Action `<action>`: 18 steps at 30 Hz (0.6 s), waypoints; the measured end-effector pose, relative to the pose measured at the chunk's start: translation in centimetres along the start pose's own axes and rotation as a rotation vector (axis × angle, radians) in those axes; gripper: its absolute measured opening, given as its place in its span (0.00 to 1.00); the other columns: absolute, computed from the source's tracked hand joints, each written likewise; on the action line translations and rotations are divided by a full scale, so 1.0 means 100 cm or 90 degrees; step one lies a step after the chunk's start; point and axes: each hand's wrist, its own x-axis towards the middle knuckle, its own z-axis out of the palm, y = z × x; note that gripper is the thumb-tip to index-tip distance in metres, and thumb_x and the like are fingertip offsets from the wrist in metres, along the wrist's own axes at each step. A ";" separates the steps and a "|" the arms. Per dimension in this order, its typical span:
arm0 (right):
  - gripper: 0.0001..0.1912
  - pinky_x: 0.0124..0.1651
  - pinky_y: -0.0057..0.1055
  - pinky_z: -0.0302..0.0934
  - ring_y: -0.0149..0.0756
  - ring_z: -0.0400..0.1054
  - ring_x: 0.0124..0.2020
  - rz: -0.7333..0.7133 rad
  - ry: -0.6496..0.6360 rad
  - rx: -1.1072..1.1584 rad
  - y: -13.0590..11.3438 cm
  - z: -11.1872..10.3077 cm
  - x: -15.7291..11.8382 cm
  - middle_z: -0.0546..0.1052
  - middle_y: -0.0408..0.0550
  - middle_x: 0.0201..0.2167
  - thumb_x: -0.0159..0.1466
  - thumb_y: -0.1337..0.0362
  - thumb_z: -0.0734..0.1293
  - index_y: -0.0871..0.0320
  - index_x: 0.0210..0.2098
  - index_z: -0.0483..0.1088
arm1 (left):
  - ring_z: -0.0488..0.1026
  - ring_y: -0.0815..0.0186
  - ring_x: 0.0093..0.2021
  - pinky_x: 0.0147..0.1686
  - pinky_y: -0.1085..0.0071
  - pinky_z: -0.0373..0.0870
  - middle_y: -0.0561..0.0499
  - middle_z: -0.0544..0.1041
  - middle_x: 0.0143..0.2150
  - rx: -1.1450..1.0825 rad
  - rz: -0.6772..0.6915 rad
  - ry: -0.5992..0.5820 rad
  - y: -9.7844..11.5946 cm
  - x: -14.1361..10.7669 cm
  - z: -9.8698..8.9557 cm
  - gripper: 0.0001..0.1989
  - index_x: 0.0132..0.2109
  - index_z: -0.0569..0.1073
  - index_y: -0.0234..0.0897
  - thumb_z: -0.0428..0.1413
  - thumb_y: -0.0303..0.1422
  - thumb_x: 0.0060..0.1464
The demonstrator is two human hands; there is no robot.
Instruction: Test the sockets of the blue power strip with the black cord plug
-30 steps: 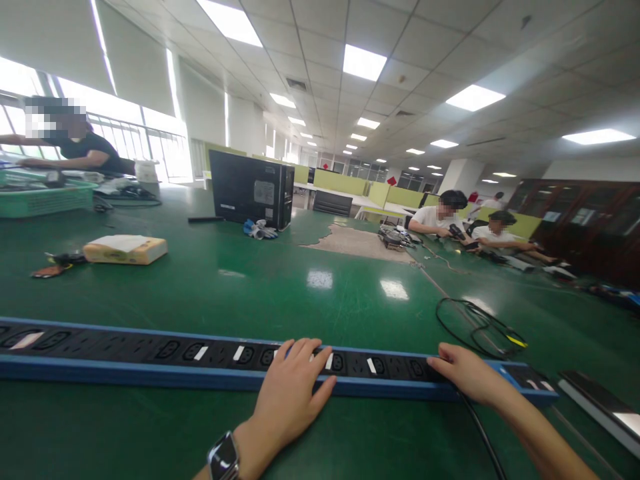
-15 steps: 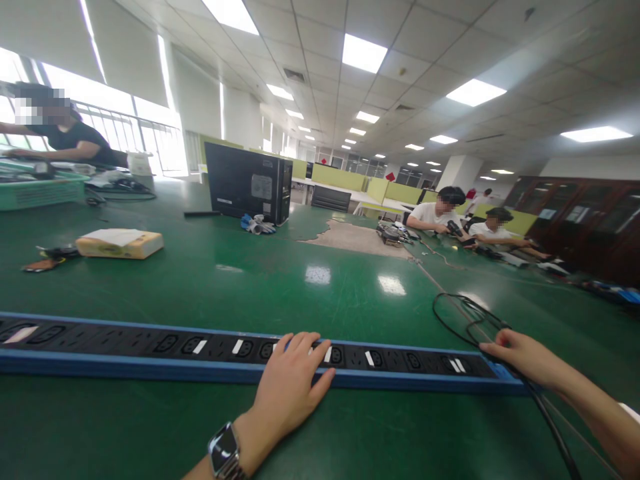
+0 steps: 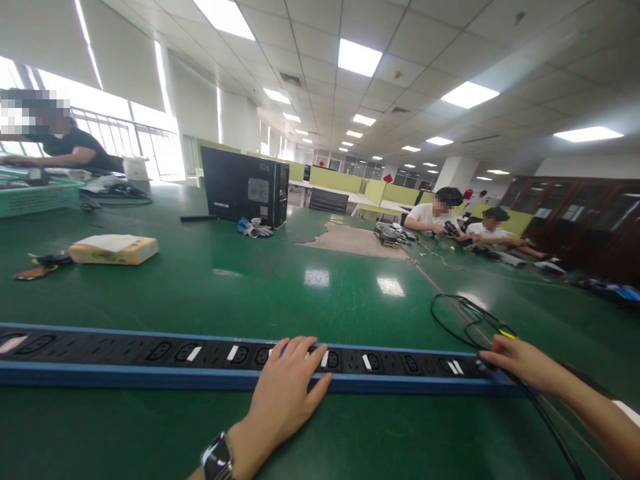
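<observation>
A long power strip, blue-edged with black sockets and white labels, lies across the table in front of me. My left hand rests palm down on its middle, fingers stretched out over the sockets and thumb near the front edge. At the strip's right end, my right hand is closed in a pinch. A small yellow piece shows above its fingers, and something dark and blurred is at the fingertips; I cannot make out what it is. A black cable runs under this hand, with loops behind it.
Behind stand a black computer case and blue-grey gloves. A tissue pack lies at left, near a green basket. A bare patch breaks the green tabletop. Several people sit around the far sides.
My right hand has shifted slightly at the strip's end, and a yellow piece now shows above its fingers. My left hand stays on the strip. The view has moved slightly.
</observation>
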 end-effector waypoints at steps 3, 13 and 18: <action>0.21 0.29 0.32 0.54 0.39 0.66 0.26 -0.001 -0.011 -0.028 0.001 0.000 0.002 0.73 0.45 0.21 0.55 0.43 0.61 0.54 0.24 0.66 | 0.67 0.56 0.55 0.57 0.53 0.57 0.48 0.73 0.54 -0.003 -0.005 -0.008 0.000 0.000 0.000 0.18 0.55 0.70 0.46 0.51 0.38 0.58; 0.16 0.32 0.33 0.54 0.41 0.68 0.27 -0.039 0.009 -0.126 -0.008 0.009 -0.001 0.74 0.47 0.23 0.58 0.48 0.59 0.53 0.24 0.63 | 0.67 0.55 0.56 0.58 0.51 0.56 0.48 0.73 0.55 -0.014 -0.020 -0.036 0.003 0.000 -0.004 0.18 0.55 0.69 0.45 0.50 0.38 0.58; 0.14 0.31 0.33 0.53 0.41 0.69 0.27 -0.060 0.020 -0.144 -0.005 0.019 0.000 0.75 0.47 0.24 0.59 0.49 0.61 0.53 0.27 0.63 | 0.66 0.55 0.56 0.58 0.51 0.56 0.47 0.72 0.55 -0.012 -0.018 -0.037 0.002 0.000 -0.004 0.18 0.55 0.69 0.45 0.50 0.38 0.58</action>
